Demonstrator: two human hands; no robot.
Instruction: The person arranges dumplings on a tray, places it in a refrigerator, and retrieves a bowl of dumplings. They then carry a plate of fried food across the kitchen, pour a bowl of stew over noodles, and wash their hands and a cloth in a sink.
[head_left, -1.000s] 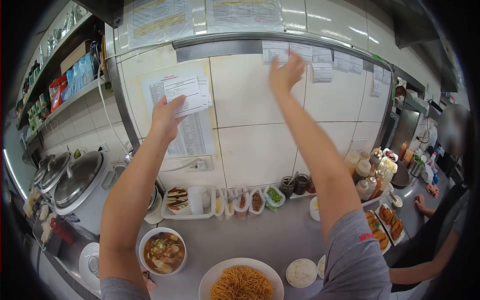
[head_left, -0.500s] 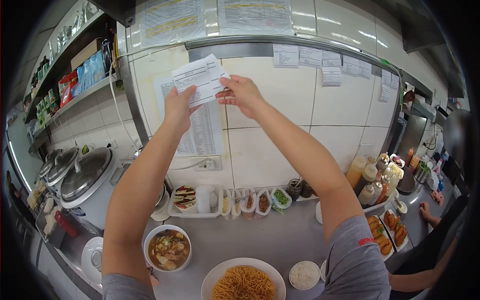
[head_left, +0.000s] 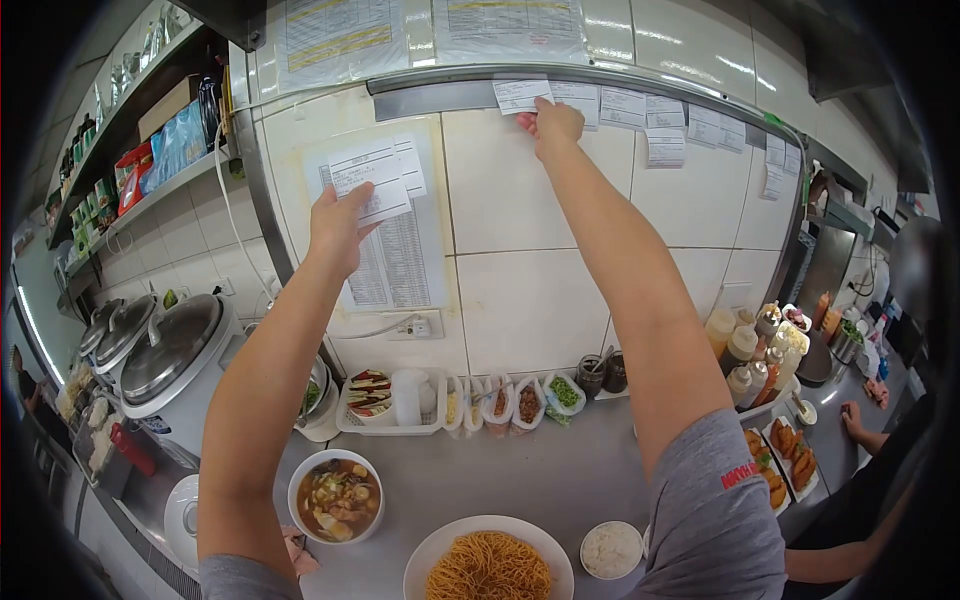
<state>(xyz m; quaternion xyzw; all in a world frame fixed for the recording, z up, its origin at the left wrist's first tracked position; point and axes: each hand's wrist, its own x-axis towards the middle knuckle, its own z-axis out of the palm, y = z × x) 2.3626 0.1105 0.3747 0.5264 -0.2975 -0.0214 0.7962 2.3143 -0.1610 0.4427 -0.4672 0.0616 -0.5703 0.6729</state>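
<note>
My left hand (head_left: 340, 225) pinches a few white printed slips (head_left: 367, 172), which overlap a printed sheet (head_left: 400, 265) on the tiled wall. Up and to the right, my right hand (head_left: 553, 125) grips the lower right corner of one slip (head_left: 520, 96) against the metal rail (head_left: 440, 98). That slip lies beside a row of hanging slips (head_left: 622, 107). Below my arms on the counter are a bowl of soup (head_left: 338, 497), a plate of noodles (head_left: 488, 565) and a bowl of rice (head_left: 611, 550).
Small ingredient containers (head_left: 500, 402) line the wall. Sauce bottles (head_left: 740, 345) and trays of fried food (head_left: 793, 455) stand at the right, near another person's hand (head_left: 852, 420). Large lidded pots (head_left: 172, 345) are at the left, under a stocked shelf (head_left: 150, 190).
My right hand has left the slips in my left hand and moved up and right to the rail with one slip. My left hand has shifted slightly left and down.
</note>
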